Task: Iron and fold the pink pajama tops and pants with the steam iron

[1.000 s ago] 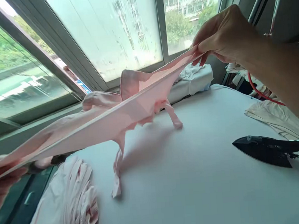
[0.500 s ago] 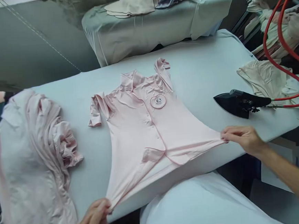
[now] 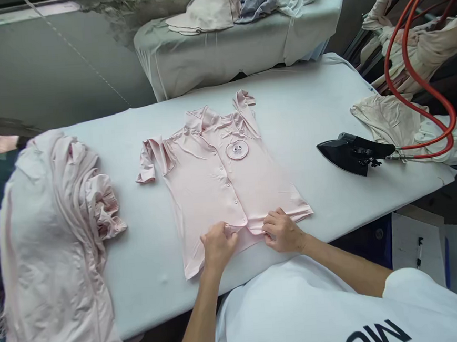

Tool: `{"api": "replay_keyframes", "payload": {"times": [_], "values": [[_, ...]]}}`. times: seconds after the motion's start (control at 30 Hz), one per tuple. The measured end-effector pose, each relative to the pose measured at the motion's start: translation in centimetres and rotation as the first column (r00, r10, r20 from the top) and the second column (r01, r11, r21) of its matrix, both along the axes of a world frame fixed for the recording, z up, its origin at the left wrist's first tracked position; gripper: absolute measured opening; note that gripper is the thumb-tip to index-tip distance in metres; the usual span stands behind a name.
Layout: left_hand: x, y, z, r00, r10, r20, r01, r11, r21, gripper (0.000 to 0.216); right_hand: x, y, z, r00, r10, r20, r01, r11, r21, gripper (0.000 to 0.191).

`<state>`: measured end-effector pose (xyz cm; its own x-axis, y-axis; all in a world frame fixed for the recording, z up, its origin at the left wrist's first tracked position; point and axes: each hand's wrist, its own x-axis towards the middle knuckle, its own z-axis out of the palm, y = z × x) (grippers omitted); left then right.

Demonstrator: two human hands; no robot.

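A small pale pink shirt (image 3: pixel 217 177) with a collar, buttons and a round badge lies face up on the white ironing table (image 3: pixel 318 100). My left hand (image 3: pixel 217 245) pinches the shirt's bottom hem at the button placket. Just to its right, my right hand (image 3: pixel 281 230) is closed on the hem too. Both hands rest on the table's near edge.
A black iron (image 3: pixel 351 153) with a red hose (image 3: pixel 411 77) sits to the right of the shirt. A pile of pink garments (image 3: pixel 55 232) covers the table's left end. Crumpled cream cloth (image 3: pixel 390 118) lies at the right end. A second padded board (image 3: pixel 237 38) with clothes stands behind.
The shirt was held stretched in the air, then laid flat on the table. My hands have moved from its outer hem corners to the middle of the hem.
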<state>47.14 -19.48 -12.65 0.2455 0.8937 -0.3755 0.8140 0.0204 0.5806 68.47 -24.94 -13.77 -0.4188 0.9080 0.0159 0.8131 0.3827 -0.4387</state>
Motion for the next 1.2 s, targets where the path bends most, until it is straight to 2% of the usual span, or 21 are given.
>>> {"api": "replay_keyframes", "payload": {"times": [0.1, 0.13, 0.17, 0.2, 0.27, 0.3, 0.33, 0.37, 0.43, 0.5, 0.53, 0.6, 0.67, 0.7, 0.77, 0.87, 0.97, 1.03, 1.1, 1.13, 1.2], "values": [[-2.2, -1.3, -0.1, 0.947, -0.19, 0.261, 0.239, 0.956, -0.172, 0.017, -1.2, -0.7, -0.6, 0.992, 0.066, -0.111, -0.076, 0.993, -0.089, 0.008], [-3.6, -1.9, -0.3, 0.942, -0.151, 0.299, 0.211, 0.961, -0.18, 0.021, -1.4, -0.9, -0.4, 0.987, 0.071, -0.142, -0.093, 0.983, -0.155, 0.007], [-5.1, -2.5, -0.6, 0.961, -0.036, 0.275, 0.084, 0.982, -0.168, 0.029, -1.6, -1.0, -0.2, 0.987, 0.008, -0.162, -0.047, 0.969, -0.242, 0.006], [-6.6, -3.0, -1.0, 0.97, 0.151, 0.188, -0.128, 0.983, -0.13, 0.04, -1.9, -1.1, 0.0, 0.979, -0.123, -0.164, 0.059, 0.935, -0.351, 0.007], [-9.4, -3.7, -1.7, 0.855, 0.518, -0.03, -0.519, 0.855, -0.009, 0.054, -2.8, -0.8, 0.3, 0.885, -0.455, -0.099, 0.315, 0.74, -0.594, 0.021], [-10.6, -3.8, -2.1, 0.798, 0.594, -0.104, -0.597, 0.802, 0.006, 0.053, -3.3, -0.7, 0.3, 0.819, -0.573, -0.046, 0.392, 0.616, -0.684, 0.026], [-11.6, -3.9, -2.3, 0.786, 0.601, -0.147, -0.61, 0.791, -0.031, 0.046, -3.8, -0.5, 0.2, 0.772, -0.636, -0.005, 0.423, 0.519, -0.742, 0.028], [-12.3, -4.0, -2.4, 0.803, 0.575, -0.159, -0.592, 0.8, -0.096, 0.038, -4.2, -0.4, 0.1, 0.753, -0.658, 0.014, 0.424, 0.468, -0.776, 0.028], [-12.8, -4.2, -2.3, 0.835, 0.525, -0.166, -0.544, 0.833, -0.101, 0.031, -4.0, -0.4, 0.0, 0.758, -0.652, -0.003, 0.394, 0.462, -0.795, 0.024], [-11.6, -4.5, -2.1, 0.861, 0.482, -0.161, -0.471, 0.876, 0.106, 0.042, -2.4, -0.6, 0.3, 0.727, -0.686, -0.028, 0.45, 0.506, -0.736, 0.024], [-10.4, -4.5, -2.1, 0.905, 0.409, -0.116, -0.374, 0.897, 0.235, 0.048, -1.1, -0.7, 0.5, 0.674, -0.739, -0.012, 0.559, 0.52, -0.646, 0.027], [-7.0, -4.6, -2.4, 0.995, 0.099, -0.012, -0.083, 0.886, 0.456, 0.056, 2.1, -0.8, 1.1, 0.522, -0.85, 0.079, 0.811, 0.465, -0.356, 0.036], [-3.2, -4.5, -3.1, 0.957, -0.287, 0.038, 0.215, 0.793, 0.57, 0.059, 5.3, -0.9, 1.5, 0.396, -0.898, 0.193, 0.918, 0.38, -0.118, 0.039], [-1.6, -4.5, -3.6, 0.907, -0.419, 0.029, 0.319, 0.731, 0.603, 0.06, 6.6, -0.9, 1.6, 0.38, -0.89, 0.254, 0.925, 0.37, -0.089, 0.039], [0.7, -4.3, -4.7, 0.846, -0.534, -0.003, 0.412, 0.648, 0.64, 0.059, 8.4, -0.9, 1.7, 0.387, -0.865, 0.319, 0.921, 0.376, -0.099, 0.038], [1.7, -4.0, -6.1, 0.845, -0.532, -0.045, 0.419, 0.61, 0.673, 0.053, 9.5, -0.8, 2.0, 0.4, -0.845, 0.354, 0.915, 0.389, -0.106, 0.037], [1.4, -3.9, -6.5, 0.85, -0.52, -0.079, 0.42, 0.581, 0.698, 0.053, 9.0, 0.1, 2.9, 0.455, -0.821, 0.346, 0.887, 0.452, -0.095, 0.024], [1.1, -4.0, -6.2, 0.858, -0.51, -0.061, 0.405, 0.599, 0.691, 0.053, 8.3, 0.9, 2.9, 0.575, -0.76, 0.304, 0.799, 0.601, -0.009, 0.034], [1.0, -3.9, -5.3, 0.87, -0.491, -0.043, 0.396, 0.643, 0.656, 0.051, 7.9, 1.2, 1.9, 0.734, -0.609, 0.301, 0.606, 0.787, 0.116, 0.05], [1.2, -3.6, -4.7, 0.871, -0.49, -0.047, 0.407, 0.664, 0.627, 0.048, 7.8, 0.9, 1.1, 0.781, -0.533, 0.325, 0.507, 0.845, 0.167, 0.056], [2.3, -2.2, -3.4, 0.87, -0.491, -0.037, 0.419, 0.7, 0.578, 0.037, 7.9, -0.3, -0.9, 0.786, -0.481, 0.388, 0.433, 0.877, 0.21, 0.064]]}}
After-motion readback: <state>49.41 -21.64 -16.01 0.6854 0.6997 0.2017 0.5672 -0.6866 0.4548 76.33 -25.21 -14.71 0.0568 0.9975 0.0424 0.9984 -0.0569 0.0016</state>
